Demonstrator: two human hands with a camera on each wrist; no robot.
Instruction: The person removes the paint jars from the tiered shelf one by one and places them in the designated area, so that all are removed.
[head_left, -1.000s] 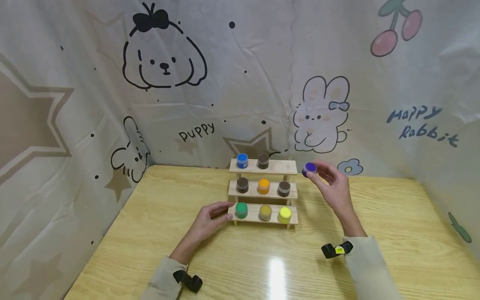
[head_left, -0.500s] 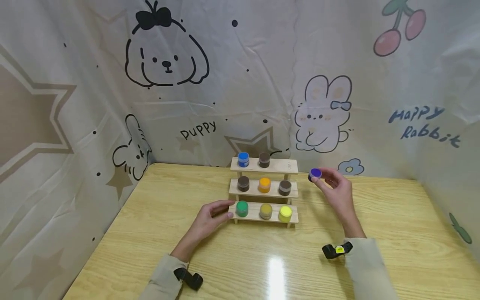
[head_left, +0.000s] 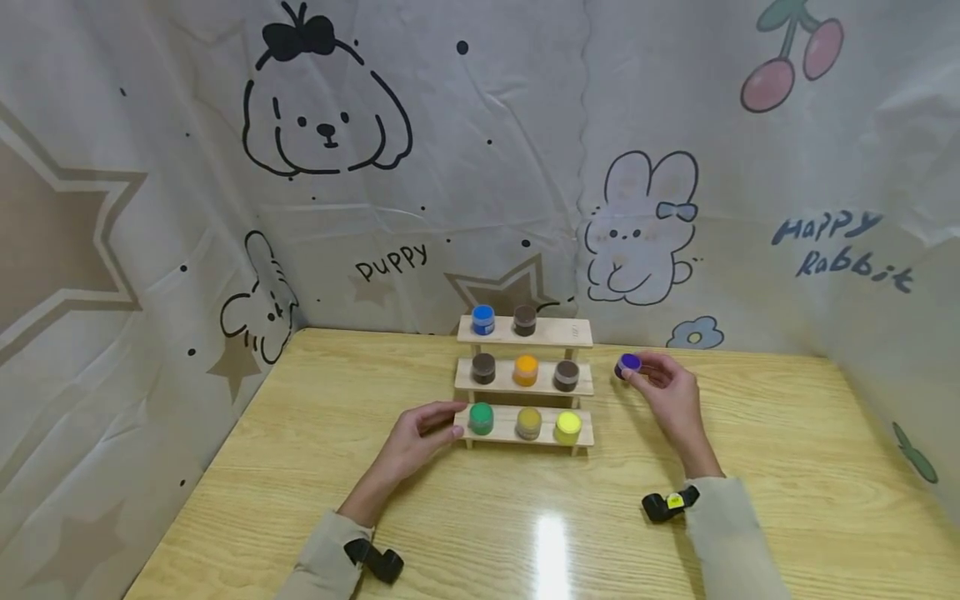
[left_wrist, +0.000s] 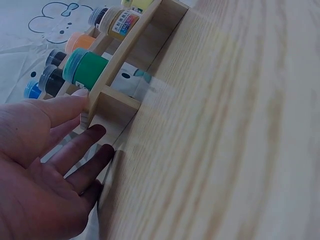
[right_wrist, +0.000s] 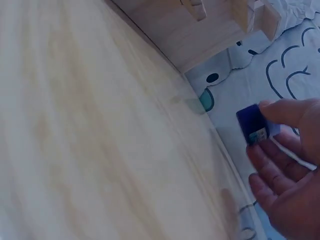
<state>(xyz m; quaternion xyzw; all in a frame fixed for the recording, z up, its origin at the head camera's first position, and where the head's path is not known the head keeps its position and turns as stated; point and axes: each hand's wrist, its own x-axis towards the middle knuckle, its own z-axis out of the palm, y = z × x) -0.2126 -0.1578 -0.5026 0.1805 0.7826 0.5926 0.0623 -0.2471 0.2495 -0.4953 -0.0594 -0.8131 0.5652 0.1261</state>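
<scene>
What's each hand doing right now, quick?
Left hand: closed lightly on the wooden rack, thumb and fingers at the bottom shelf's left end.
Right hand: holding the purple jar, pinched between thumb and fingers.

Purple jar, labelled; just R of 3-tier lt. wood rack, upright

A pale sheet hangs behind and beside the wood-grain bench, where a bright glare shows. Drawn on the sheet are a puppy, a rabbit with a blue bow, pink cherries, brown stars and a blue flower.
</scene>
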